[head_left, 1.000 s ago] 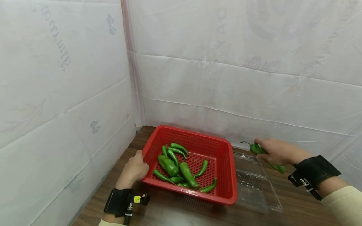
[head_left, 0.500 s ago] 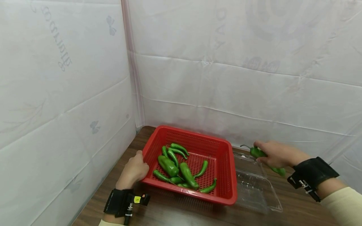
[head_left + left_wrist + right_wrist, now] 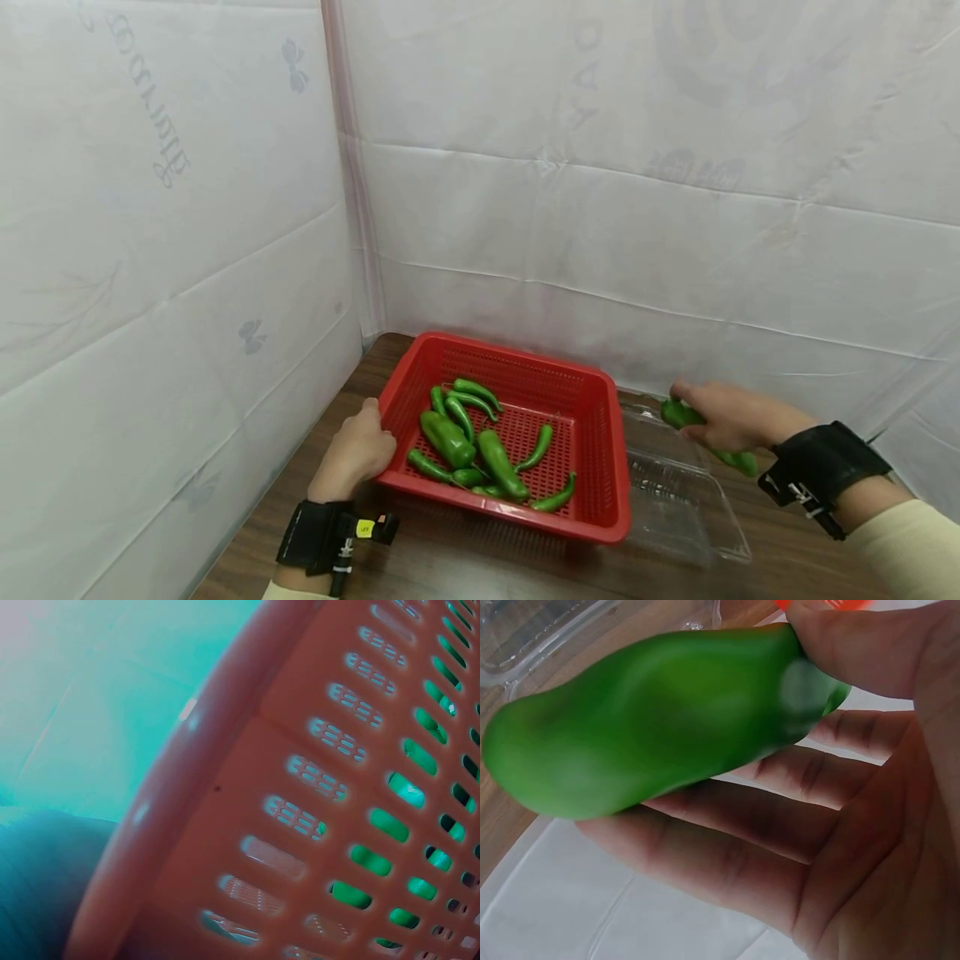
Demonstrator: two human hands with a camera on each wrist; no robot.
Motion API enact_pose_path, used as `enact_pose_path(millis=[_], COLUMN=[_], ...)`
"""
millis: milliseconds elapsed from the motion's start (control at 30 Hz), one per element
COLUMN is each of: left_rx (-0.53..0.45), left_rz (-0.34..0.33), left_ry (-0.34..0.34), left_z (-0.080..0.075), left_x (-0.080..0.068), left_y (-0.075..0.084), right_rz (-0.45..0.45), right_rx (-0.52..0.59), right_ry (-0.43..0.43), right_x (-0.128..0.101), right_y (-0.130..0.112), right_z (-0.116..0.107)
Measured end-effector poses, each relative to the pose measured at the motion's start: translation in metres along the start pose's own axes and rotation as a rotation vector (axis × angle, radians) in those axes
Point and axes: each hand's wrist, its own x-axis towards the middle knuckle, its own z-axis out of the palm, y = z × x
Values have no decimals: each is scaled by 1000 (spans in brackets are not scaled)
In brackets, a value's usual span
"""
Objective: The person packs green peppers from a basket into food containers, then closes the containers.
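At the left of the head view, my left hand [image 3: 358, 443] grips the near left rim of a red perforated plastic basket [image 3: 517, 373]. The left wrist view is filled mostly by the basket's slotted wall [image 3: 217, 787]. Inside the basket lie several green peppers, both broad ones [image 3: 447, 439] and slim curved ones [image 3: 536, 447]. My right hand [image 3: 735, 417] holds a broad, smooth green pepper [image 3: 652, 727] over the back part of a clear plastic clamshell box [image 3: 671, 512]. Its thumb is on one side of the pepper, the fingers on the other.
The clamshell's lid half lies folded back, and the basket's right side overlaps the box in the head view. Everything stands on a brown wood-grain table [image 3: 450, 554]. White sheeting forms a back wall [image 3: 637, 250] and a left wall [image 3: 187, 333] close behind.
My right hand has sunk a little with the pepper and turned slightly, so the pepper's stem is no longer plain to see. The left hand and basket have stayed almost still.
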Motion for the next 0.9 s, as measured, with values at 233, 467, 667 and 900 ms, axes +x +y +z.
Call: enact_pose_path(millis=[233, 467, 667, 900], left_rx=[6, 8, 17, 10], left_rz=[18, 14, 6, 14], left_ry=[1, 0, -1, 5], left_z=[0, 0, 0, 1], left_x=[2, 2, 3, 2], left_y=[-2, -2, -2, -2], right_rz=[-20, -18, -10, -4], right_rx=[-28, -37, -48, -58], right_ry=[-1, 3, -9, -1], right_x=[1, 3, 4, 4], right_y=[-1, -2, -3, -3], right_z=[4, 9, 11, 16])
